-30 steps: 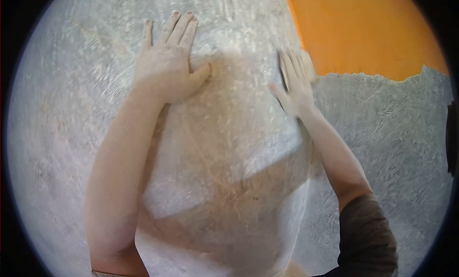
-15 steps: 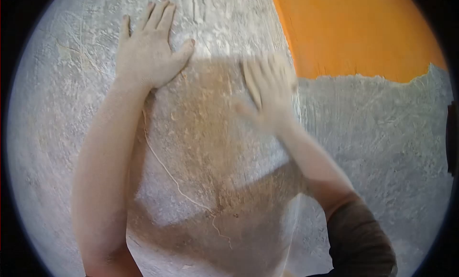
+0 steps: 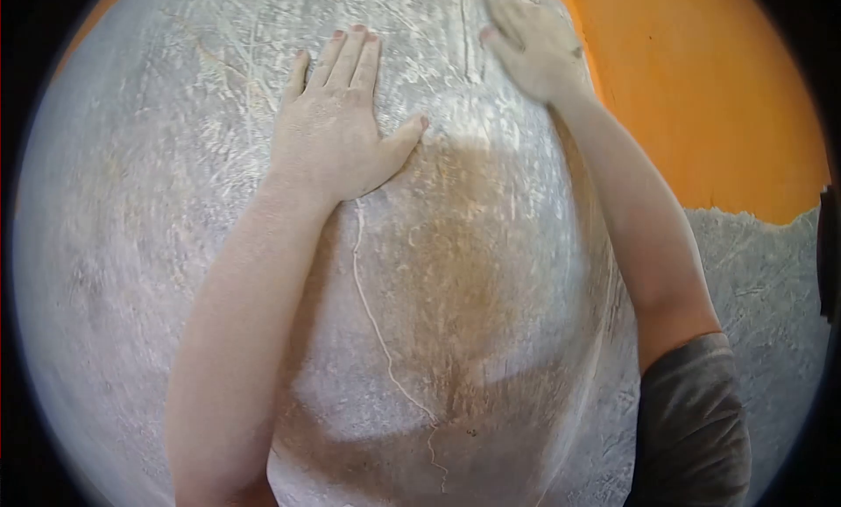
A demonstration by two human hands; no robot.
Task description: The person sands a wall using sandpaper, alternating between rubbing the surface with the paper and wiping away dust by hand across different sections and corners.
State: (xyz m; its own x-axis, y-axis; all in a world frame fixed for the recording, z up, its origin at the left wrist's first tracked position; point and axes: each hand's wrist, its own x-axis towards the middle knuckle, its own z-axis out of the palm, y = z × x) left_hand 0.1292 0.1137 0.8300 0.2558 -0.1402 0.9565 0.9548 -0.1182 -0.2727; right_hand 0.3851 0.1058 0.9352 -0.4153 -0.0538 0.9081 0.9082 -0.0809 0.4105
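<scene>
A grey, rough plastered wall [image 3: 420,271] with a shiny, streaked surface fills most of the view. My left hand [image 3: 337,126] lies flat on it, left of centre, with fingers extended and the thumb out to the side. Higher up, near the border with the orange painted part [image 3: 701,95], my right hand [image 3: 536,47] is against the surface. Its fingers are slightly blurred but look stretched out, and I see nothing held. A thin, pale crack-like line [image 3: 377,323] runs down from below my left hand.
A ragged edge [image 3: 745,218] separates the orange paint from the grey surface at the right. A dark object [image 3: 826,253] shows at the far right edge. Shadows of my head and arms fall on the wall.
My right hand has moved up and slightly right, from beside the left hand to near the top. My left hand stays flat on the wall; the view has shifted left and up.
</scene>
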